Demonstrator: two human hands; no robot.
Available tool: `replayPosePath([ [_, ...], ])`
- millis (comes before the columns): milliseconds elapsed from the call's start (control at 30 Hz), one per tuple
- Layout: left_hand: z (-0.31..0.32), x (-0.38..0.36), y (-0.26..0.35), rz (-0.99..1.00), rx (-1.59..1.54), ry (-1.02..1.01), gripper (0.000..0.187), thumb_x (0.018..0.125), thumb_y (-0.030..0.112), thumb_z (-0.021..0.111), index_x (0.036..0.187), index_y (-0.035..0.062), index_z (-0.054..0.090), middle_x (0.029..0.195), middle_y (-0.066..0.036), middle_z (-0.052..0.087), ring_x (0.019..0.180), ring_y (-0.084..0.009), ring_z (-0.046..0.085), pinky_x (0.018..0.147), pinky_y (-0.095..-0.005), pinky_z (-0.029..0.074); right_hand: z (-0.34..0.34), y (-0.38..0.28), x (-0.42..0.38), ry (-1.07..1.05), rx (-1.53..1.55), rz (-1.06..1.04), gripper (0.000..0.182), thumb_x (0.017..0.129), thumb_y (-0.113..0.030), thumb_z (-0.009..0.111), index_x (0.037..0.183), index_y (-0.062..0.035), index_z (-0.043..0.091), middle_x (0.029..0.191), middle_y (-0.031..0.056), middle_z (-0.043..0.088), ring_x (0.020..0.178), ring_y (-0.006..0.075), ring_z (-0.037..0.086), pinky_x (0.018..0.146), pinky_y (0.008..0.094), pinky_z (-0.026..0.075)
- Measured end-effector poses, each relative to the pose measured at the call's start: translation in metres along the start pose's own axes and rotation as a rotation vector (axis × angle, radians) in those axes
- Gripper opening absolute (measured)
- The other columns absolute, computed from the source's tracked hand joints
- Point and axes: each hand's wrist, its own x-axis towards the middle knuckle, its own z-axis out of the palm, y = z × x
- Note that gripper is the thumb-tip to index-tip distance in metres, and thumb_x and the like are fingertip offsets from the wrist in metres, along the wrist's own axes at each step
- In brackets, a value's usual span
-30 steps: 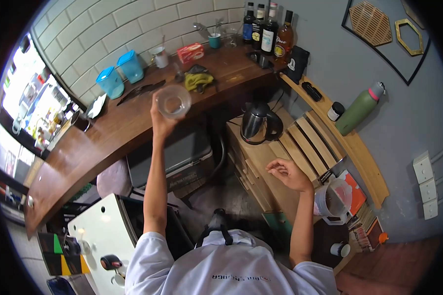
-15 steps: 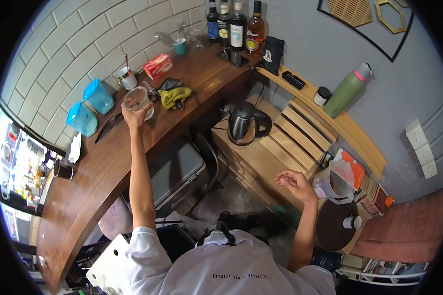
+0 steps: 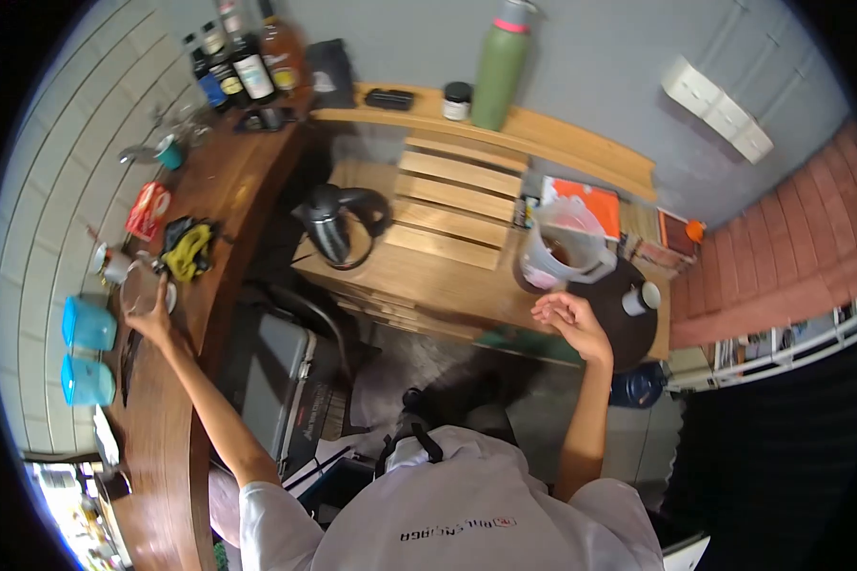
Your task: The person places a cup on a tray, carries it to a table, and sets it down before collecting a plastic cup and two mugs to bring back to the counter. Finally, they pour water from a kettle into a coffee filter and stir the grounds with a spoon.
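My left hand [image 3: 152,319] is wrapped round a clear glass [image 3: 140,285] above the brown wooden counter [image 3: 167,457]. Close to that hand lie a yellow-and-black cloth bundle [image 3: 189,251] and a white mug [image 3: 111,264]; two blue containers [image 3: 88,324] stand by the tiled wall. Over on the right, my right hand [image 3: 579,324] hovers with loosely curled, parted fingers and nothing in it. Just beyond it is a translucent plastic pitcher [image 3: 546,249] with some dark content at the bottom. Whether the hand touches the pitcher is hard to tell; they look apart.
A kettle [image 3: 328,226] stands on the low wooden bench beside a slatted wooden rack [image 3: 452,205]. A white cup [image 3: 642,298] rests on a round dark surface [image 3: 628,333]. Bottles [image 3: 252,71] crowd the counter's far end; a green flask [image 3: 501,71] stands on the wall ledge.
The view has swung to the right, so the counter now sits at the left edge and the pitcher nearer the centre. My left hand still holds the glass; my right hand stays empty.
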Motion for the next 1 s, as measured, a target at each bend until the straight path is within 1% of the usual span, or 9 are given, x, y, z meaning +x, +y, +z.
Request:
replayPosePath([
  [100, -0.012, -0.025, -0.012, -0.003, 0.022, 0.044, 0.065, 0.056, 0.011, 0.091, 0.111, -0.0061, 0.06, 0.113, -0.016, 0.062, 0.1, -0.0253, 0.06, 0.087, -0.0369, 0.05, -0.037, 0.013, -0.029, 0.237, -0.07, -0.004, 0.017, 0.087, 0.002, 0.06, 0.104, 0.001, 0.059, 0.093, 0.0068, 0.065, 0.091, 0.0134, 0.062, 0.083, 0.0262, 0.05],
  [200, 0.001, -0.084, 0.034, -0.083, 0.406, 0.454, 0.082, 0.06, 0.016, 0.09, 0.122, -0.007, 0.043, 0.113, -0.02, 0.055, 0.108, -0.0308, 0.055, 0.095, -0.041, 0.05, -0.081, 0.03, -0.06, 0.61, -0.081, 0.057, 0.027, 0.08, 0.005, 0.067, 0.105, 0.0001, 0.058, 0.096, 0.0081, 0.063, 0.088, 0.013, 0.061, 0.079, 0.0249, 0.05],
  [333, 0.057, -0.174, 0.095, -0.211, 0.165, 0.357, 0.071, 0.069, 0.009, 0.084, 0.123, -0.0041, 0.039, 0.11, -0.022, 0.053, 0.105, -0.0298, 0.055, 0.094, -0.0384, 0.05, -0.154, 0.074, -0.089, 0.891, -0.103, 0.051, 0.038, 0.075, 0.0, 0.073, 0.109, 0.0017, 0.055, 0.095, 0.0077, 0.058, 0.084, 0.014, 0.058, 0.079, 0.0255, 0.049],
  [433, 0.119, -0.243, 0.146, -0.279, -0.102, 0.169, 0.054, 0.077, -0.001, 0.073, 0.119, -0.0028, 0.04, 0.099, -0.013, 0.058, 0.086, -0.0191, 0.057, 0.082, -0.0319, 0.05, -0.2, 0.103, -0.093, 1.171, -0.285, 0.126, 0.057, 0.067, -0.008, 0.082, 0.113, 0.0028, 0.051, 0.101, 0.0104, 0.055, 0.093, 0.0196, 0.054, 0.08, 0.0312, 0.048],
  [633, 0.233, -0.378, 0.274, -0.416, -0.655, -0.377, 0.04, 0.083, -0.009, 0.061, 0.117, 0.0012, 0.043, 0.101, -0.007, 0.055, 0.081, -0.0101, 0.053, 0.072, -0.0239, 0.05, -0.255, 0.163, -0.062, 1.053, -0.612, 0.087, 0.093, 0.055, -0.026, 0.09, 0.127, 0.0067, 0.042, 0.119, 0.021, 0.051, 0.113, 0.0352, 0.049, 0.097, 0.0426, 0.04],
  [733, 0.252, -0.417, 0.322, -0.483, -0.701, -0.604, 0.041, 0.084, -0.011, 0.059, 0.119, 0.0022, 0.042, 0.102, -0.007, 0.055, 0.081, -0.0093, 0.054, 0.074, -0.0227, 0.049, -0.27, 0.18, -0.043, 0.995, -0.595, -0.022, 0.103, 0.053, -0.031, 0.09, 0.131, 0.008, 0.036, 0.127, 0.0258, 0.047, 0.119, 0.0399, 0.046, 0.102, 0.0448, 0.036],
  [800, 0.256, -0.434, 0.342, -0.494, -0.724, -0.709, 0.041, 0.085, -0.009, 0.061, 0.119, 0.0018, 0.042, 0.101, -0.007, 0.055, 0.083, -0.0098, 0.055, 0.075, -0.0222, 0.049, -0.275, 0.183, -0.036, 0.991, -0.576, 0.073, 0.102, 0.053, -0.029, 0.09, 0.131, 0.008, 0.037, 0.128, 0.0264, 0.046, 0.121, 0.0399, 0.045, 0.103, 0.0437, 0.035],
  [867, 0.255, -0.445, 0.356, -0.477, -0.725, -0.769, 0.041, 0.085, -0.007, 0.062, 0.12, 0.002, 0.042, 0.1, -0.007, 0.056, 0.084, -0.01, 0.057, 0.074, -0.0221, 0.048, -0.281, 0.204, -0.023, 1.075, -0.625, -0.039, 0.095, 0.053, -0.029, 0.091, 0.127, 0.0044, 0.041, 0.118, 0.0224, 0.054, 0.111, 0.0351, 0.054, 0.093, 0.0422, 0.044],
  [1000, 0.247, -0.462, 0.365, -0.524, -0.763, -0.957, 0.04, 0.086, -0.006, 0.062, 0.12, 0.0031, 0.043, 0.099, -0.007, 0.059, 0.082, -0.009, 0.058, 0.072, -0.0219, 0.048, -0.275, 0.195, -0.017, 1.021, -0.548, -0.043, 0.088, 0.054, -0.028, 0.09, 0.123, 0.002, 0.043, 0.114, 0.0213, 0.056, 0.106, 0.0361, 0.057, 0.089, 0.0423, 0.046],
])
